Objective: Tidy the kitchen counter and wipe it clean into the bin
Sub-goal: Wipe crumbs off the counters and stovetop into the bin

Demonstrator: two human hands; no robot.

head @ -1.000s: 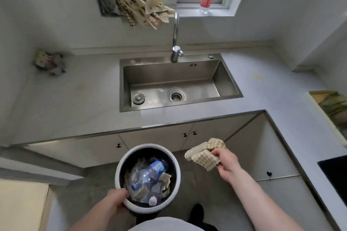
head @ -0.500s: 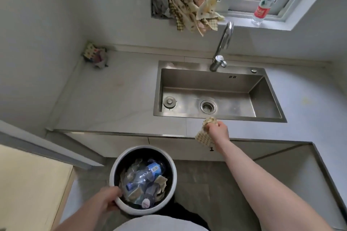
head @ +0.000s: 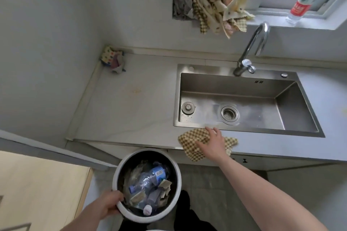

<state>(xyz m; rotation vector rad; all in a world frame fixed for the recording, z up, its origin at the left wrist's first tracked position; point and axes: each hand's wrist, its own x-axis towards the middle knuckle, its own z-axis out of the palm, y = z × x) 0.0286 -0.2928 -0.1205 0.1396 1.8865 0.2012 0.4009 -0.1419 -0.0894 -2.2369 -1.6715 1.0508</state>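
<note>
On grey counter (head: 131,110), checked cloth (head: 193,140), steel sink (head: 244,103) beside

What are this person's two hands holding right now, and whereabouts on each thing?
The left hand grips the bin by its near rim. The right hand holds nothing: its straight fingers press flat on the middle of the checked cloth at the counter's front edge.
</note>
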